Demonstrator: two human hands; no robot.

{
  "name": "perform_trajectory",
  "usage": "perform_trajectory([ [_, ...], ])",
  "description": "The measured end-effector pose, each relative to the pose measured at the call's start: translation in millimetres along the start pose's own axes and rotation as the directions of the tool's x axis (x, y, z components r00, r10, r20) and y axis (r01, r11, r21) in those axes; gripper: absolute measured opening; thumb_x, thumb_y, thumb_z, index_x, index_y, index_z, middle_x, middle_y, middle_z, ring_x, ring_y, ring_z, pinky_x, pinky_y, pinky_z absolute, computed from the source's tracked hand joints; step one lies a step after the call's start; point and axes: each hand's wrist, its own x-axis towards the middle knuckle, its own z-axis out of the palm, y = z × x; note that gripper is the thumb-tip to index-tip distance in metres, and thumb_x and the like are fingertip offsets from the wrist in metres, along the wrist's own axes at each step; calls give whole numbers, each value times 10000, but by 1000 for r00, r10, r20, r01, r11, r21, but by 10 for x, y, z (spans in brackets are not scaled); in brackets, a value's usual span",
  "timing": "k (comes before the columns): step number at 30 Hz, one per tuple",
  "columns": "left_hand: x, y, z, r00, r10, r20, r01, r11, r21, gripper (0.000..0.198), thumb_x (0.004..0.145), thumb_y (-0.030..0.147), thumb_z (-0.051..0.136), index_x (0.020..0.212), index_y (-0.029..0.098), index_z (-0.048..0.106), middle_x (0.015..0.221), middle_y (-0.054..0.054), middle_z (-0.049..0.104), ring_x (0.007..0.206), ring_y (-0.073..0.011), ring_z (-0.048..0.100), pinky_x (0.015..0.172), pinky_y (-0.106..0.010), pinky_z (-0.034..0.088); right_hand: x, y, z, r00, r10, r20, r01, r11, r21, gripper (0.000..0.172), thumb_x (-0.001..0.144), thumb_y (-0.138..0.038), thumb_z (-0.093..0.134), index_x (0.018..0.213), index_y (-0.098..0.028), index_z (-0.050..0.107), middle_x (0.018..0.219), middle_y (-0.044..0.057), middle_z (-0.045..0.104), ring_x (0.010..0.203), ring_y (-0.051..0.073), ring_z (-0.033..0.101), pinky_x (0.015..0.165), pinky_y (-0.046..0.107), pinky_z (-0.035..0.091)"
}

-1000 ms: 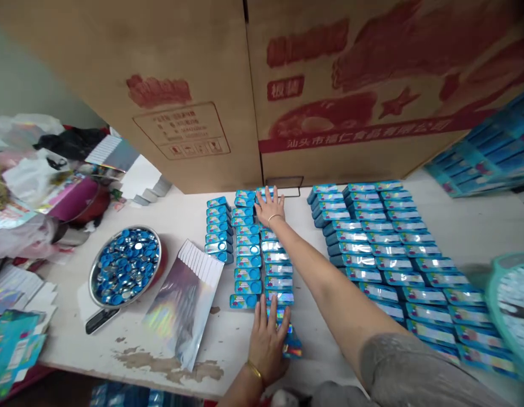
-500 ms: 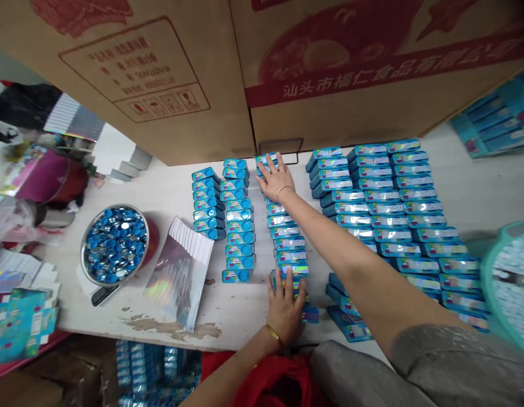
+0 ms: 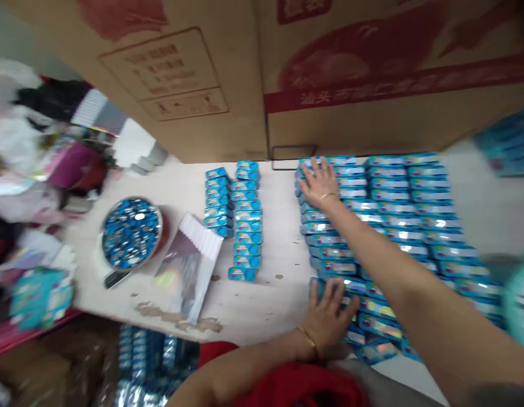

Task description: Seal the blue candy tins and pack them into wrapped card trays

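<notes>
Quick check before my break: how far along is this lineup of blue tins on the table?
Done: the big block of blue tins stands in tight rows. In hand: your right hand and left hand press on its left edge. Left: two separate columns of tins stand apart from it, a few loose tins lie askew at the near corner, and the steel bowl is full of blue pieces.

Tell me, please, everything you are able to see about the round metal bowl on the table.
The round stainless-steel bowl stands on the pale table, seen from above, with a shiny rim. Small round blue and silver discs fill it loosely, nearly to the rim; blur hides their details. A red object shows against its right side, and a black handle pokes out at its lower edge.
</notes>
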Motion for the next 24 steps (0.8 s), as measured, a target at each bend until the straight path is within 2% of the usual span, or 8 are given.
perform_trajectory([
  [5,-464,-986,-844,937,-221,-271,183,970,-159,728,878,491,447,1479,180,179,1514,-149,301,1430,-282,201,1145,-514,202,-350,-221,-42,986,-28,-164,39,997,65,703,938,-557,223,1473,-105,275,1556,159,182,1444,309,71,1132,546,136],
  [7,-754,-1711,-1229,704,-537,-464,466,843,-269,566,916,368,411,1434,188,272,1447,-136,408,1363,-224,353,1121,-407,296,-648,-433,-66,976,-33,-216,62,989,131,684,929,-562,262,1473,-148,283,1559,137,186,1446,304,71,1136,537,163],
  [9,-1018,-2449,-1527,447,-765,-463,697,623,-356,466,913,263,397,1369,171,367,1391,-130,468,1300,-200,433,1082,-353,347,-980,-746,-80,975,-60,-216,105,974,203,639,923,-534,327,1443,-164,335,1534,140,252,1438,323,110,1108,571,230],
  [10,-1127,-2774,-1624,363,-848,-385,785,501,-364,447,903,212,396,1348,177,391,1365,-115,496,1267,-182,465,1058,-327,368,-1135,-935,-77,975,-79,-206,129,961,244,603,918,-517,355,1409,-168,386,1502,148,311,1427,333,151,1087,583,266],
  [13,-1368,-3424,-1688,265,-915,-305,851,370,-373,339,854,196,478,1182,130,536,1237,-158,576,1200,-236,513,1019,-359,384,-1473,-1574,-14,985,-102,-140,152,897,415,460,899,-492,422,1228,-199,554,1280,167,540,1270,331,433,1002,544,399],
  [17,-1569,-3611,-1421,179,-950,-257,889,269,-371,257,787,357,608,936,148,621,1199,-195,561,1201,-367,474,1004,-516,329,-1680,-2368,191,973,0,230,-145,775,615,485,840,-522,498,1186,-185,539,934,133,659,829,287,647,722,460,543],
  [20,-1698,-3579,-1190,138,-959,-249,893,229,-387,327,776,419,616,984,166,612,1297,-197,486,1263,-398,390,1009,-563,285,-1845,-2791,420,921,18,389,-290,699,654,722,772,-491,566,1364,-131,364,1086,181,644,927,318,649,748,466,543],
  [24,-1865,-3598,-1014,172,-952,-254,825,280,-492,472,763,400,650,1178,208,532,1384,-155,430,1326,-325,323,1068,-486,246,-2079,-3153,735,916,55,398,-364,536,762,906,780,-450,549,1494,-173,65,1322,173,535,1064,293,616,818,444,531],
])
